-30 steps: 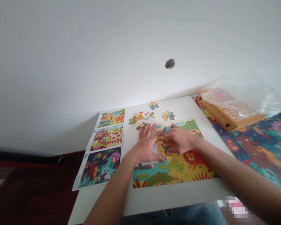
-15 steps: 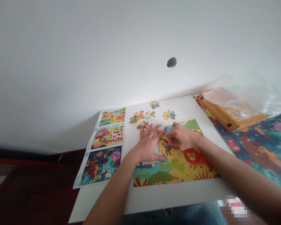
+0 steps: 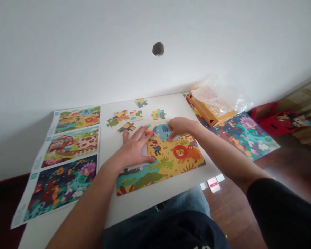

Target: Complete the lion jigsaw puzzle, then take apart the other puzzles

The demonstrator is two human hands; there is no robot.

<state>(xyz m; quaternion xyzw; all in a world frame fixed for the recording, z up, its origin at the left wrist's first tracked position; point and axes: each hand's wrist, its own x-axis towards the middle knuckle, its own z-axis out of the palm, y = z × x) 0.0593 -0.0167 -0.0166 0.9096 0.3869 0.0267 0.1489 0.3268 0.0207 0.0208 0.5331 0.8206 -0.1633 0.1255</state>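
Observation:
A partly joined jigsaw puzzle (image 3: pixel 168 162) with a lion, a crocodile and an elephant lies on the white table (image 3: pixel 134 207). My left hand (image 3: pixel 132 150) rests spread at its left side, thumb on the puzzle and fingertips near a loose piece (image 3: pixel 126 127). Over the elephant, at the upper right part, my right hand (image 3: pixel 180 126) is curled with its fingers down against the picture. Whatever may be between those fingers is hidden. Beyond the puzzle lie several loose pieces, among them a yellow and grey piece (image 3: pixel 159 114) and a piece near the wall (image 3: pixel 141 102).
A sheet with three printed pictures (image 3: pixel 72 141) lies at the left. At the right, an orange puzzle box (image 3: pixel 204 110) under clear plastic wrap (image 3: pixel 223 95) stands by a dark-blue puzzle (image 3: pixel 238 138). A phone (image 3: pixel 214 185) is below the table edge.
The view has turned right, so everything sits further left. My right hand has moved from the puzzle's upper middle to its upper right, uncovering the elephant. My left hand stays spread at the left side.

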